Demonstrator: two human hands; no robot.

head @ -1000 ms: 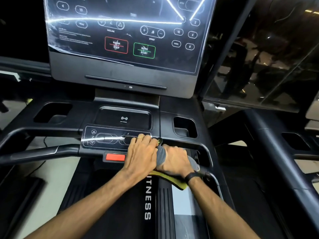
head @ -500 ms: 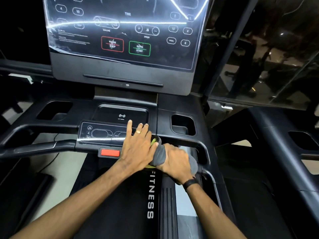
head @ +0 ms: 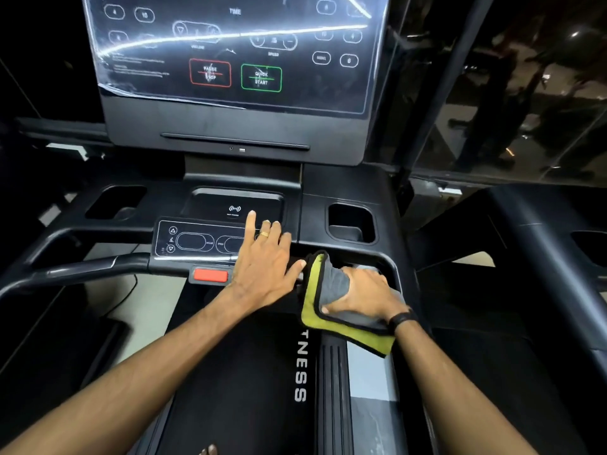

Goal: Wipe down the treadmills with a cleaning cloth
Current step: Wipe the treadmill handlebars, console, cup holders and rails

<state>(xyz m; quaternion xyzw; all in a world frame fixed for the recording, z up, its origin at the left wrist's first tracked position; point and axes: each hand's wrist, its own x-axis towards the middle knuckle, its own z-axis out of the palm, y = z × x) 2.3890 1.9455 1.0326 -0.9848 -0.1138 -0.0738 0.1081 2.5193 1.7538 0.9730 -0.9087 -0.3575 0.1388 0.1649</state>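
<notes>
A black treadmill (head: pixel 345 178) fills the view, with its screen at the top and a small control panel (head: pixel 197 241) below it. My left hand (head: pixel 266 261) lies flat on the right end of that panel, fingers straight. A grey and yellow-green cleaning cloth (head: pixel 328 307) is draped over the right part of the front handlebar. My right hand (head: pixel 361 293) presses down on it with the fingers wrapped over the cloth and bar.
A red stop tab (head: pixel 210 275) sits below the panel. Cup holders (head: pixel 351 221) flank the central charging tray (head: pixel 235 205). The belt with white lettering (head: pixel 300 369) runs under my arms. A second dark treadmill (head: pixel 542 231) stands to the right.
My right hand has slid with the cloth to the right along the handlebar, and more of the yellow-green side shows. My left hand has stretched forward across the panel.
</notes>
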